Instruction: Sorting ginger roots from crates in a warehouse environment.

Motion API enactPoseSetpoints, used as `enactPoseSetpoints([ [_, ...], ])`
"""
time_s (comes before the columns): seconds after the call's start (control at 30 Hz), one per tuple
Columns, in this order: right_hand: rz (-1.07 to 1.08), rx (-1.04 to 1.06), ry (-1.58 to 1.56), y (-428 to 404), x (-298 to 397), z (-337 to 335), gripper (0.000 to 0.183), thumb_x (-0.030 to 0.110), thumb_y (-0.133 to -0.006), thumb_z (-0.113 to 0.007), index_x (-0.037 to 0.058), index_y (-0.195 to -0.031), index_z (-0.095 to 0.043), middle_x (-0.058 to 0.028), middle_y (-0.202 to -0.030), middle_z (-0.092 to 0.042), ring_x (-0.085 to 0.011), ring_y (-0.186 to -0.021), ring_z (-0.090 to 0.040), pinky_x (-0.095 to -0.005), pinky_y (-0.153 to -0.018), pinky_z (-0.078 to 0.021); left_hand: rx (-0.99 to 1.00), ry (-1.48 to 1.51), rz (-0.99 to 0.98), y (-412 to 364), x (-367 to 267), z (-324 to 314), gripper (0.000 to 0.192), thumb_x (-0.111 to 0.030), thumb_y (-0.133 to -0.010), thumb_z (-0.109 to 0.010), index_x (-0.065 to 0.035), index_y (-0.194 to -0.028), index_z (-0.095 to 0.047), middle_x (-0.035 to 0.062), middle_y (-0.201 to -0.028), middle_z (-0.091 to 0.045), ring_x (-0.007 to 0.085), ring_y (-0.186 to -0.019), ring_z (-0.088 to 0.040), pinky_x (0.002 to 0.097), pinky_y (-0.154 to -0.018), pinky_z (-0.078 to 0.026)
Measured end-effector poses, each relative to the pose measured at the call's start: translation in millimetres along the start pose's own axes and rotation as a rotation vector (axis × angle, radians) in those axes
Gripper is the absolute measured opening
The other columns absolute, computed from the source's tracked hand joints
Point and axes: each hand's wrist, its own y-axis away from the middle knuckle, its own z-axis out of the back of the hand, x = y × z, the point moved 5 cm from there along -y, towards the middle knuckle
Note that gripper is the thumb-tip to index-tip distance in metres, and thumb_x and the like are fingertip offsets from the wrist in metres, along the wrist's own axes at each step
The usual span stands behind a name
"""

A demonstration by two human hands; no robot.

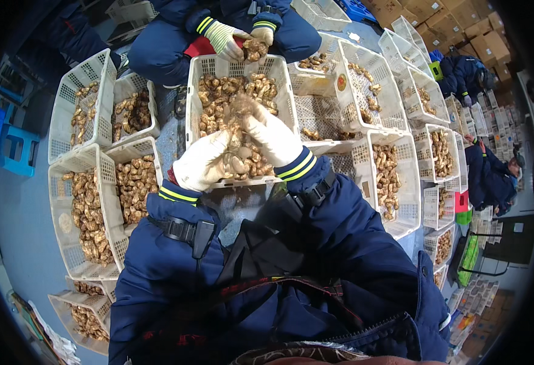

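Observation:
Both my hands, in whitish gloves, are over a white perforated plastic crate (294, 114) full of knobbly brown roots that look like ginger. My left hand (205, 159) holds the lower part of a soil-covered root piece (234, 137) at the crate's near left. From the right, my right hand (271, 132) grips the upper part of the same piece. The fingers and the piece are partly blurred. Loose roots (217, 93) lie under and beyond my hands.
Across the crate, a co-worker's gloved hands (223, 39) hold another root clump (254, 49). More root-filled crates stand at left (55, 182) and right (415, 182). Blue stools (18, 146) are at far left; other people (490, 169) sit at far right.

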Motion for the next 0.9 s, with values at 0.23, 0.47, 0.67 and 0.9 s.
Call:
enactPoseSetpoints([
  [0.23, -0.203, 0.151, -0.004, 8.8, -11.3, -13.8, 0.039, 0.033, -0.096, -0.059, 0.0043, -0.122, -0.056, -0.0010, -0.101, -0.060, -0.0067, -0.086, -0.055, -0.0222, -0.076, -0.0471, 0.153, 0.126, -0.071, 1.6, -2.5, -19.2, 0.036, -0.023, -0.098, -0.053, -0.0006, -0.126, -0.050, 0.0128, -0.113, -0.061, 0.0289, -0.092, -0.066, 0.0417, -0.071, -0.059],
  [0.47, -0.120, 0.054, 0.181, 11.5, -3.1, -13.3, 0.032, 0.027, -0.094, -0.062, 0.0015, -0.113, -0.060, -0.0014, -0.100, -0.063, -0.0100, -0.091, -0.057, -0.0252, -0.082, -0.0464, 0.023, -0.008, 0.063, -1.6, 6.4, 8.4, 0.035, -0.033, -0.097, -0.054, -0.0096, -0.122, -0.055, 0.0058, -0.106, -0.065, 0.0226, -0.085, -0.065, 0.0518, -0.074, -0.057],
  [0.67, -0.101, 0.005, -0.036, 10.0, -2.2, -16.9, 0.033, 0.019, -0.095, -0.058, 0.0007, -0.122, -0.057, -0.0022, -0.106, -0.063, -0.0102, -0.096, -0.056, -0.0274, -0.089, -0.0456, -0.121, 0.093, 0.030, 9.2, 2.4, -7.2, 0.031, -0.034, -0.097, -0.055, -0.0150, -0.122, -0.056, 0.0007, -0.108, -0.065, 0.0194, -0.082, -0.063, 0.0462, -0.065, -0.057],
  [0.9, -0.110, 0.073, 0.094, 8.5, 13.0, -34.1, 0.039, 0.015, -0.092, -0.061, -0.0010, -0.127, -0.054, -0.0063, -0.115, -0.063, -0.0124, -0.103, -0.057, -0.0279, -0.092, -0.0449, -0.046, 0.017, -0.065, 23.3, -9.1, -15.8, 0.036, -0.038, -0.095, -0.057, -0.0148, -0.123, -0.057, 0.0046, -0.098, -0.066, 0.0214, -0.077, -0.064, 0.0511, -0.069, -0.056],
])
